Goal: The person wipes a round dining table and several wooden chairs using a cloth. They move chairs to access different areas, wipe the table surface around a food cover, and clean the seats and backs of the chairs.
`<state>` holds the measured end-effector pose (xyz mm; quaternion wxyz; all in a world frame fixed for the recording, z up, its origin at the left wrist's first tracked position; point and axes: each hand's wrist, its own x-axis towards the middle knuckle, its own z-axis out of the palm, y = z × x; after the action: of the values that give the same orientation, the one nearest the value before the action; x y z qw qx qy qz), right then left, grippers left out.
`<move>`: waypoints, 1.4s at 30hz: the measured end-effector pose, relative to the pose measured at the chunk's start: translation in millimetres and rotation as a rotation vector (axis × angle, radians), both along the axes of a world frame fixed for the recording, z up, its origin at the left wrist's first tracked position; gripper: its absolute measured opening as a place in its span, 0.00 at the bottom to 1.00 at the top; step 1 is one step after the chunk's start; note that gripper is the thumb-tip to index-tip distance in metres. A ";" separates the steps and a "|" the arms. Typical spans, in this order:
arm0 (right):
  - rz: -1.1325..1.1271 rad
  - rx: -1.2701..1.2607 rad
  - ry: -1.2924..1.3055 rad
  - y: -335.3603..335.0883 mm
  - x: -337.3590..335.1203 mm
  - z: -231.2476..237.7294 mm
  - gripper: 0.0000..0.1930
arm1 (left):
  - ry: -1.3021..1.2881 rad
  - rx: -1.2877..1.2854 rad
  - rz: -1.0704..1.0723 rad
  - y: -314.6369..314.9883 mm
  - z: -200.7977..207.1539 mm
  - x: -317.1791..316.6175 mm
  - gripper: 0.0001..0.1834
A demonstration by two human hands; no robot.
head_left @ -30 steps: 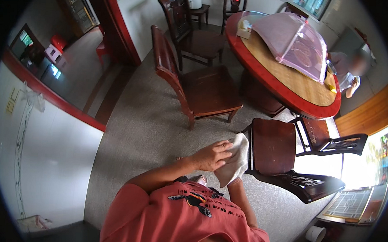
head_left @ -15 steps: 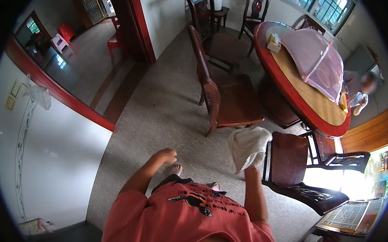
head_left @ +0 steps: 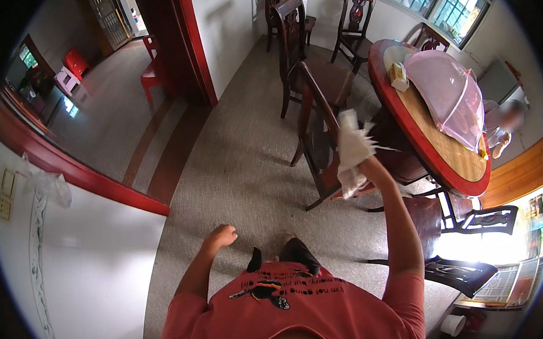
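Across the upper right of the frame we have the red-rimmed dining table (head_left: 449, 159), and just left of it, here's a dark wooden dining chair (head_left: 316, 135). Up on the tabletop we spot a pink mesh food cover (head_left: 445, 86). Now to the centre, and this is the one we're watching: the white cloth (head_left: 351, 149), overlapping the chair in our view, its long axis running roughly up and down the frame. Touching the wood? We can't tell! The right hand (head_left: 373, 168) is much the nearer, grasping the cloth from its lower right side, fingers hidden from us. And below, left of centre, the left hand (head_left: 224, 235), loosely curled, nothing visible in it; from there the cloth lies up and to the right, well apart.
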<state>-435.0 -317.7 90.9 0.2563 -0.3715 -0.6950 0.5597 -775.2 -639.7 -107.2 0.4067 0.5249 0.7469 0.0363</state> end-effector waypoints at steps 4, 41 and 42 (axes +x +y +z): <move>0.002 0.045 -0.406 14.9 -24.4 22.7 0.25 | -0.146 0.019 -0.049 47.3 -6.0 -10.2 0.20; -0.330 -0.135 -0.927 243.3 -289.7 58.0 0.18 | -0.699 0.088 0.320 705.7 24.6 -394.9 0.14; -0.347 -0.149 -0.952 243.9 -292.7 58.6 0.18 | -0.755 0.131 0.348 727.7 28.5 -399.4 0.13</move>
<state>-727.7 -73.9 149.5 -0.0270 -0.7124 -0.6210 0.3259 -1174.7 88.0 -78.7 0.6053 0.3654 0.6191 0.3418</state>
